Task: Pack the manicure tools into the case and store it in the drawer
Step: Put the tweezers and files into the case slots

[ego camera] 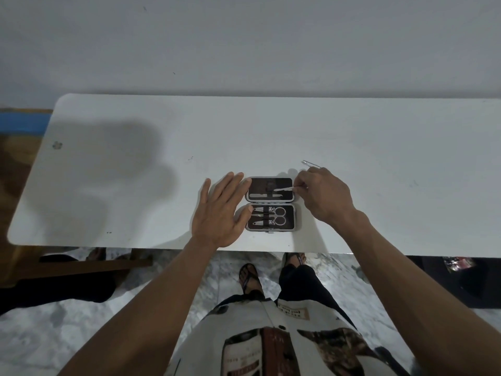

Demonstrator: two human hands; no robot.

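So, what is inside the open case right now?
The lower half of the case holds scissors and two clippers. The upper half holds a file, and the right hand is placing a thin tool. The left hand covers the case's left edge.

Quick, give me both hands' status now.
Left hand: open, flat against the case, holding nothing.
Right hand: pinching a thin metal tool over the case.

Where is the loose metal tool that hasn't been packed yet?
In the head view, the thin metal tool lies on the white table, just beyond the right hand and right of the open case.
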